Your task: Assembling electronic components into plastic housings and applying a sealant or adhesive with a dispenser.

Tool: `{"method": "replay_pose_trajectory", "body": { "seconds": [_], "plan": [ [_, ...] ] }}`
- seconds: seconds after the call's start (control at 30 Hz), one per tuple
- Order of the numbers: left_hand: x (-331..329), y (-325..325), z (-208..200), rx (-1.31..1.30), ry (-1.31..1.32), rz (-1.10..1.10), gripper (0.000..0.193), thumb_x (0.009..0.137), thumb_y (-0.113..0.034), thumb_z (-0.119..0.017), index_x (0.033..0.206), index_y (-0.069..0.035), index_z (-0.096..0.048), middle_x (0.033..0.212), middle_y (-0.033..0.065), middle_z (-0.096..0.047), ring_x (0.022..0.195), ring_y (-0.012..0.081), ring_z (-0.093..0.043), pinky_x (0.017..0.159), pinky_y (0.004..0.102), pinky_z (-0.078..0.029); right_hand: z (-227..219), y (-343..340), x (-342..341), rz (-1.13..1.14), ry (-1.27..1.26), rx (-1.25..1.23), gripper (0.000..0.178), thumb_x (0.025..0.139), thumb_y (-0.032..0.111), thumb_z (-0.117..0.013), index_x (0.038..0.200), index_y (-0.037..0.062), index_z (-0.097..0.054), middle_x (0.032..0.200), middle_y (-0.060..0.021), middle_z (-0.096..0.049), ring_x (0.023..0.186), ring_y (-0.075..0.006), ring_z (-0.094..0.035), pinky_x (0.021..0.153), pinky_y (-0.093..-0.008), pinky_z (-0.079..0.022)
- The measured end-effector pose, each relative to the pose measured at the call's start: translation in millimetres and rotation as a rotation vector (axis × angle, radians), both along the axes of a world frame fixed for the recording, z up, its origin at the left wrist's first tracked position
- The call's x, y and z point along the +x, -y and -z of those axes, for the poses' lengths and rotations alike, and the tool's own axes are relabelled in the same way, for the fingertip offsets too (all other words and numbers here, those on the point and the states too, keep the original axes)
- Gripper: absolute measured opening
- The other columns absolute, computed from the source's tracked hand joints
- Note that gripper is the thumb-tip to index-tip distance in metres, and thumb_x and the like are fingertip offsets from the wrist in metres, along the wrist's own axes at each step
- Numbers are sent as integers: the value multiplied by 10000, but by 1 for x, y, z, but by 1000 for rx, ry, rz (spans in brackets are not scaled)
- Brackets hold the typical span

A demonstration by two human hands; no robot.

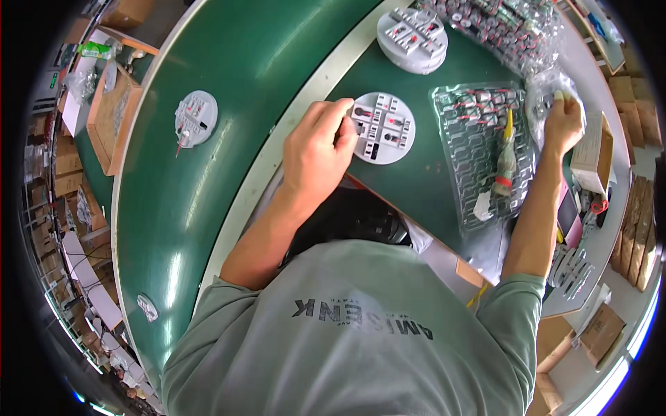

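My left hand is closed at the left rim of a round grey plastic plate, its thumb and fingertips overlapping the edge. Small dark and red parts sit in the plate's raised holders. My right hand is closed on a crumpled clear plastic bag, at the right side of a clear moulded tray. Rows of small metallic parts with red pieces fill the tray's far end. Across the tray lies a tool with a yellow tip and a wrapped, red-banded handle.
Stacked round grey plates stand at the back, beside a heap of bagged metallic parts. A green conveyor belt on the left carries another round plate. A small open carton stands right of my right hand.
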State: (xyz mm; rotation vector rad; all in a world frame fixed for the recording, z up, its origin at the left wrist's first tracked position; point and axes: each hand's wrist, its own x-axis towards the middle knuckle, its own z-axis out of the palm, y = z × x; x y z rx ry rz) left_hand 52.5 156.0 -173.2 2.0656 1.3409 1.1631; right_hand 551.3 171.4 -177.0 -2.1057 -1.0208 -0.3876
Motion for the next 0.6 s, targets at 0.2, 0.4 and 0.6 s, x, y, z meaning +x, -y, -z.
{"method": "replay_pose_trajectory", "body": {
  "seconds": [0.2, 0.4, 0.6],
  "plan": [
    [-8, 18, -1, -3, -65, 75, 600, 904, -165, -838, 1430, 9, -608, 1325, 217, -677, 1162, 393, -688, 989, 479, -560, -75, 58, -167, -243, -62, -118, 247, 999, 251, -766, 1173, 80, -808, 999, -94, -817, 860, -180, -758, 818, -363, -593],
    [-6, 5, 7, 7, -252, 324, 1091, 773, -304, -962, 1623, 47, -375, 1571, 275, -516, 1455, 466, -488, 1218, 567, -380, -30, 78, -304, -876, -79, -18, 240, 838, 4, -829, 1070, 43, -782, 1090, -96, -807, 985, -295, -754, 858, -390, -612],
    [-5, 2, 8, 3, -233, 328, 1135, 728, -315, -982, 1621, 49, -383, 1554, 259, -539, 1433, 451, -521, 1205, 561, -400, -16, 70, -314, -893, -25, -30, 240, 801, -38, -813, 1029, 34, -790, 1081, -104, -799, 1016, -307, -728, 866, -399, -599]
  ]
}}
